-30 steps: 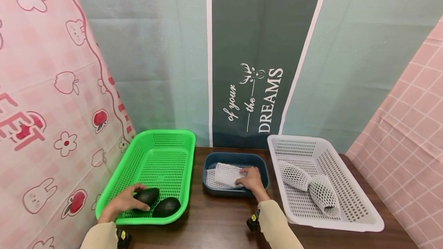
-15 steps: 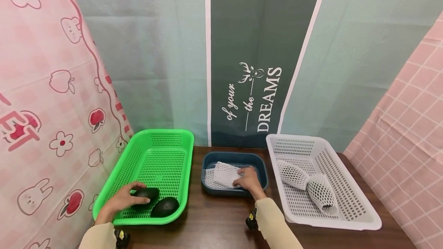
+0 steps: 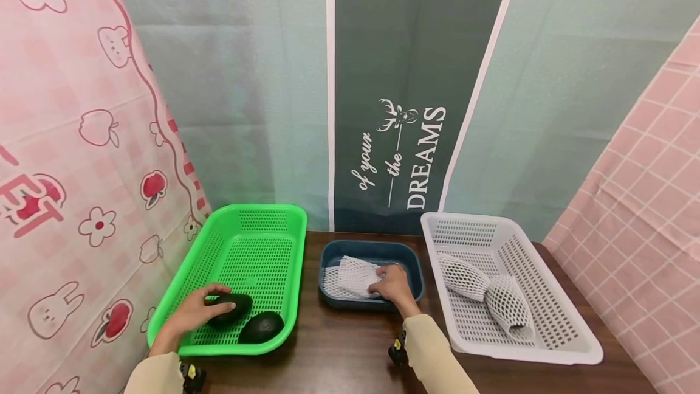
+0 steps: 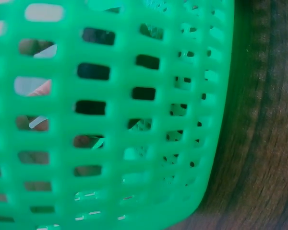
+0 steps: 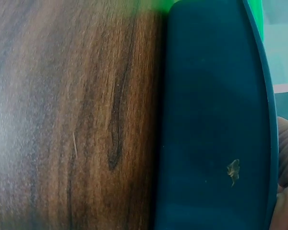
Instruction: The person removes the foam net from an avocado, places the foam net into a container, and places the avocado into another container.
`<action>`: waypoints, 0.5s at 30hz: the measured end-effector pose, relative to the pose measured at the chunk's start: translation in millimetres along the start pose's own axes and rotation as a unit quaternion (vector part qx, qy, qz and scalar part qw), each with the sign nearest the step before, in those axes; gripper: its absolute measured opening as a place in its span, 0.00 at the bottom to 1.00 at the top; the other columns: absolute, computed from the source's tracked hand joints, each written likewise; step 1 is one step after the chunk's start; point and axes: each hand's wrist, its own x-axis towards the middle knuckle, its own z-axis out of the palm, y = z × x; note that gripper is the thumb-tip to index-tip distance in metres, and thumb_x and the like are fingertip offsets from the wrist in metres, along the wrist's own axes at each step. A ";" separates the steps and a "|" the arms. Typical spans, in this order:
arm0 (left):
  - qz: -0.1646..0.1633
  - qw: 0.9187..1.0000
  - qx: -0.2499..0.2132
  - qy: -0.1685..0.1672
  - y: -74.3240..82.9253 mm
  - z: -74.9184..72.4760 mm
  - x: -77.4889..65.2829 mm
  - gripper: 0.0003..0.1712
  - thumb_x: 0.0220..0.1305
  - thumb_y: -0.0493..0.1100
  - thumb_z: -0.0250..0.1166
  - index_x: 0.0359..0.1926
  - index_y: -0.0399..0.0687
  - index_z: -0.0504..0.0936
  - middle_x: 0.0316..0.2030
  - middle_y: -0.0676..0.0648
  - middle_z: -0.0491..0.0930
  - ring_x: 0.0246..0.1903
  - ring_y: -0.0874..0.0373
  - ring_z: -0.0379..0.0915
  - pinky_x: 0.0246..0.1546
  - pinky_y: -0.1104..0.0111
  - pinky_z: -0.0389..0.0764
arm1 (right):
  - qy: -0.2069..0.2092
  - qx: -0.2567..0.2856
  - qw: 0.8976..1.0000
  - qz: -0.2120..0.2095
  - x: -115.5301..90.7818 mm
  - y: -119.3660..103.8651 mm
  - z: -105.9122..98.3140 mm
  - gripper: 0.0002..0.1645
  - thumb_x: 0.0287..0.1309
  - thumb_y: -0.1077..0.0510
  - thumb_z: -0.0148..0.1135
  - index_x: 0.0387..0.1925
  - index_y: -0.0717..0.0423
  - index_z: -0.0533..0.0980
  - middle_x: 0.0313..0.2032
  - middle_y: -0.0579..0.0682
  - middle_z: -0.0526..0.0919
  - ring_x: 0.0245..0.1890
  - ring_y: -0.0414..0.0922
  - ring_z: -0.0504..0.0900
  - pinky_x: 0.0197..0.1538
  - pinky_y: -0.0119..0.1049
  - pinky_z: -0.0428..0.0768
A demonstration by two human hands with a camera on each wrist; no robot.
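Observation:
My left hand [image 3: 191, 312] reaches into the green basket [image 3: 299, 260], its thumb and fingers gripping a dark avocado [image 3: 239, 307] from the left. Right beside it lies a second avocado [image 3: 262, 328] on the basket floor. In the left wrist view, the basket's slotted wall [image 4: 120, 120] covers most of the hand. My right hand [image 3: 395, 286] is inside the blue tray [image 3: 401, 254] and pinches the right end of a white foam net sleeve [image 3: 356, 276]. Another net sleeve [image 3: 331, 278] lies under it. The tray's side hides most of this hand in the right wrist view.
A white basket [image 3: 552, 354] on the right holds two net-wrapped fruits [image 3: 508, 307]. All three containers stand on a brown wooden table [image 3: 322, 351]. Behind them hangs a green curtain [image 3: 262, 108], with pink cloths at both sides.
My left hand has closed in on the avocado, which has tilted slightly in its grip. The right hand stays at the net sleeve with little movement. The head view has shifted slightly.

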 end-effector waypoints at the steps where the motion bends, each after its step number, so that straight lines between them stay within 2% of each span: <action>1: 0.000 1.000 -0.001 0.003 -0.4 0.1 0.3 0.28 0.51 0.47 0.67 0.49 0.36 0.72 0.48 0.37 0.70 0.44 0.42 0.69 0.37 0.61 0.73 | 0.001 0.002 1.000 0.003 -0.2 -0.1 -0.2 0.25 0.28 0.54 0.76 0.34 0.59 0.80 0.43 0.60 0.70 0.44 0.55 0.66 0.48 0.50 0.68; 7: -0.003 1.000 0.014 0.014 -3.0 0.7 1.4 0.28 0.52 0.49 0.65 0.50 0.37 0.73 0.50 0.37 0.69 0.47 0.41 0.67 0.37 0.60 0.73 | 0.015 0.027 1.000 0.002 -1.3 -0.4 -0.7 0.24 0.31 0.56 0.75 0.36 0.60 0.79 0.42 0.58 0.73 0.41 0.53 0.69 0.46 0.49 0.70; 15: -0.008 1.000 0.018 0.022 -1.8 0.0 0.8 0.29 0.53 0.51 0.64 0.52 0.38 0.72 0.51 0.35 0.68 0.48 0.37 0.65 0.38 0.57 0.73 | 0.089 0.061 0.994 -0.031 -1.9 0.1 -1.4 0.18 0.38 0.54 0.71 0.35 0.58 0.80 0.32 0.51 0.77 0.32 0.47 0.71 0.37 0.42 0.74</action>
